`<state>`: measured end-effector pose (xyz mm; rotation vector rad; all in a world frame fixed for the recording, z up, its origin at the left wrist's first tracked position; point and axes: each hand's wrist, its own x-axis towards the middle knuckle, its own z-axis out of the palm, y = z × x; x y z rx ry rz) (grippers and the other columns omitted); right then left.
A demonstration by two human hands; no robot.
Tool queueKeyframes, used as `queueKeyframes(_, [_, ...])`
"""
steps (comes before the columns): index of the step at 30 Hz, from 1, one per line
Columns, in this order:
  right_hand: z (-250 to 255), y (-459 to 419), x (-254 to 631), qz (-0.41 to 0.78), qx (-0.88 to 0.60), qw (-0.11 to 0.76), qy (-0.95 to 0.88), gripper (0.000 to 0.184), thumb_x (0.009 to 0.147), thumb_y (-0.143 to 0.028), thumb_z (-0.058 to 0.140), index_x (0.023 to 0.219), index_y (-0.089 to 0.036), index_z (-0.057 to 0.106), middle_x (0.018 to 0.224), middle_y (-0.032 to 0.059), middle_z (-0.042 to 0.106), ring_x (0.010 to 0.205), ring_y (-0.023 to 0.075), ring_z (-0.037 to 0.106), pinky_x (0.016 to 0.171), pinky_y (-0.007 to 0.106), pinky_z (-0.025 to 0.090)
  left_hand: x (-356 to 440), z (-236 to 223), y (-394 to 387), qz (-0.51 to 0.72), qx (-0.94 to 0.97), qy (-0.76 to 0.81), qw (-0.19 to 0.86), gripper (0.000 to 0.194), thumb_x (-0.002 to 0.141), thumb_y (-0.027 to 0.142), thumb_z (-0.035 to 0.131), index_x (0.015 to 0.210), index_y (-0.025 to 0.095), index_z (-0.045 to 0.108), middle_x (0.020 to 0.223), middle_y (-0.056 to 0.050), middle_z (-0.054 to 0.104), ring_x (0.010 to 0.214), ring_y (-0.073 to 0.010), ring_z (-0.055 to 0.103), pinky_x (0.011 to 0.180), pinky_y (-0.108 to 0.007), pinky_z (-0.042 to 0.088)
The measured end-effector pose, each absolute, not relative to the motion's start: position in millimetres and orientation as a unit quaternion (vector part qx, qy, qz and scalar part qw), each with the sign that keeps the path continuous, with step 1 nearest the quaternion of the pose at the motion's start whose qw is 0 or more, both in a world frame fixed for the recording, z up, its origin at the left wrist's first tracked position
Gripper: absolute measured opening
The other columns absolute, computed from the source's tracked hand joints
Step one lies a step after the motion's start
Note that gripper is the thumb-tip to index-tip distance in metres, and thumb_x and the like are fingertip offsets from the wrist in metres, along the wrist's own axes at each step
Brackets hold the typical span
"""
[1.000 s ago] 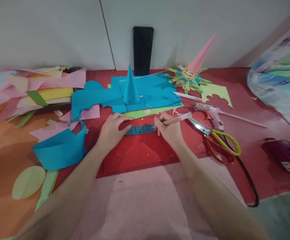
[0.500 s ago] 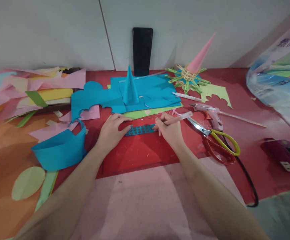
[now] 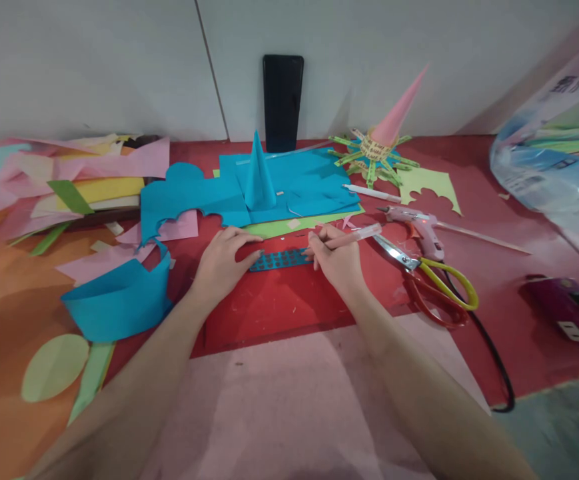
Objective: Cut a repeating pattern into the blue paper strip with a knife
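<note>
A small blue paper strip (image 3: 280,260) with rows of dark red marks lies on a red sheet (image 3: 269,307) in front of me. My left hand (image 3: 225,260) rests at its left end, thumb tip touching the strip and fingers spread apart on the table. In my right hand (image 3: 336,257) a pen with a pinkish barrel (image 3: 362,235) is pinched, its tip down at the strip's right part; the fingers partly hide that end. Behind the strip stand a folded blue paper cone (image 3: 260,177) and flat blue sheets (image 3: 314,177).
Scissors (image 3: 414,263) and a pink glue gun (image 3: 422,230) lie right of my right hand. A curled blue paper band (image 3: 119,300) sits at left, near paper scraps (image 3: 109,163). A phone (image 3: 282,103) leans on the wall beside a pink-coned paper craft (image 3: 379,143).
The pen tip and my right fingers have shifted very slightly left along the strip. My left hand keeps its place, and the view has moved only a little.
</note>
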<state>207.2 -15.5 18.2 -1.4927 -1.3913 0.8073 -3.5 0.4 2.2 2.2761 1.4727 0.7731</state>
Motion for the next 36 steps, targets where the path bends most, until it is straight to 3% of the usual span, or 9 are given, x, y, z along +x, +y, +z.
queueKeyframes(24, [18.5, -17.1, 206.5, 0.312, -0.618, 0.456, -0.558, 0.031, 0.076, -0.020, 0.051, 0.050, -0.023, 0.034, 0.038, -0.0071, 0.042, 0.050, 0.0161, 0.065, 0.047, 0.022, 0.044, -2.6, 3.7, 0.4, 0.266, 0.794, 0.522, 0.162, 0.018, 0.085, 0.030, 0.056, 0.100, 0.024, 0.064, 0.100, -0.003, 0.060, 0.096, -0.0205, 0.055, 0.088, -0.035, 0.043])
queueKeyframes(36, [15.2, -16.5, 209.7, 0.321, -0.597, 0.446, -0.585, 0.032, 0.077, -0.020, 0.052, 0.051, -0.024, 0.034, 0.036, -0.0070, 0.044, 0.052, 0.0173, 0.066, 0.052, 0.024, 0.046, -2.5, 3.0, 0.5, 0.267, 0.795, 0.521, 0.162, 0.018, 0.085, 0.030, 0.056, 0.100, 0.025, 0.064, 0.100, -0.003, 0.060, 0.096, -0.0204, 0.055, 0.088, -0.035, 0.043])
